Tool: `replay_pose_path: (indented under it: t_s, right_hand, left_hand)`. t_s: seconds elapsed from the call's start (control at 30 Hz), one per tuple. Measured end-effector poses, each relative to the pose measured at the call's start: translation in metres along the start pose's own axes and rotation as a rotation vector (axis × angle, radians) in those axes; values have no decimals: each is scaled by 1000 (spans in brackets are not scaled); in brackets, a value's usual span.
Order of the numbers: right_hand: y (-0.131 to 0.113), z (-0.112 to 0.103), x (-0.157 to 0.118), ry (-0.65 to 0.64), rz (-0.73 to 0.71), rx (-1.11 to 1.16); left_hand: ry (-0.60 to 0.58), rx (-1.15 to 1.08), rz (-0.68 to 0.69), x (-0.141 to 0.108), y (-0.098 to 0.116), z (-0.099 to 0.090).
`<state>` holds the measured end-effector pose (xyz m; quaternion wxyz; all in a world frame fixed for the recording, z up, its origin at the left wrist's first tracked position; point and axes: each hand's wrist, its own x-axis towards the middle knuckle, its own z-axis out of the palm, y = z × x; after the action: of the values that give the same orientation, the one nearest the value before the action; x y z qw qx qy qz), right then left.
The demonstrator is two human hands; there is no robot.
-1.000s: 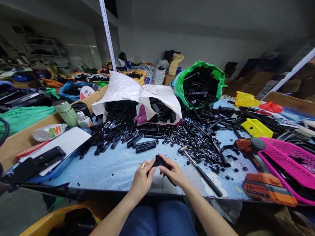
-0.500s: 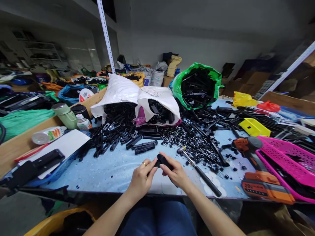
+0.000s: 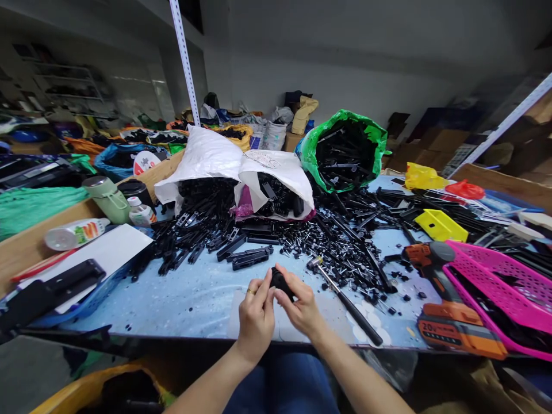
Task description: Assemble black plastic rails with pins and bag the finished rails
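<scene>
Between my two hands is a small black plastic part (image 3: 281, 280), held above the front of the blue table. My left hand (image 3: 255, 310) pinches its left side with thumb and forefinger. The fingers of my right hand (image 3: 301, 302) wrap round its right side, and partly hide it. What exact part it is I cannot make out. A hammer (image 3: 351, 307) with a black grip lies just right of my hands. Beyond them rest several long black plastic parts (image 3: 250, 259), and a spread of small black pieces and metal pins (image 3: 321, 238).
White sacks (image 3: 211, 155) and a green bag (image 3: 345, 152) spill black parts at the back. On the right are an orange cordless drill (image 3: 457, 325), a pink basket (image 3: 487, 259) and a yellow tray (image 3: 440, 225). A green flask (image 3: 107, 198) and bottles stand left.
Both hands have turned more upright round the black part, with the fingers pointing up more. The part is tilted differently. The whole view has shifted slightly.
</scene>
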<state>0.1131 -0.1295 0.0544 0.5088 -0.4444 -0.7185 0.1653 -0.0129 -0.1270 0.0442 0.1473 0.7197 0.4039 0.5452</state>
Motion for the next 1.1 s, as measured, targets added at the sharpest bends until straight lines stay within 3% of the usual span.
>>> replay_pose_path:
  t_s: [0.27, 0.43, 0.57, 0.7, 0.77, 0.83, 0.9, 0.97, 1.03, 1.1]
  right_hand:
    - [-10, 22, -4, 137, 47, -3]
    - [-10, 25, -3, 137, 86, 35]
    - [-7, 27, -3, 178, 79, 37]
    - [-4, 30, -9, 185, 59, 56]
    - [0, 32, -13, 162, 90, 46]
    - [9, 32, -15, 58, 132, -10]
    - [25, 23, -12, -130, 176, -145]
    - [49, 0, -4, -263, 246, -349]
    - [78, -38, 7, -221, 377, -595]
    - [106, -84, 16, -88, 570, -885]
  left_hand:
    - [120, -72, -78, 9, 9, 1]
    - [6, -103, -9, 20, -1, -6]
    - [12, -146, 24, 28, -6, -9]
    - [-96, -166, 94, 32, -9, -12]
    - [-119, -156, 49, 27, -13, -10]
    - [-124, -129, -110, 14, -19, -3]
    - [-130, -64, -328, -5, -29, 4]
    - [-165, 87, -415, -22, -40, 8]
    - [-263, 304, -279, -31, -49, 7]
    - [-472, 458, -34, -26, -53, 6]
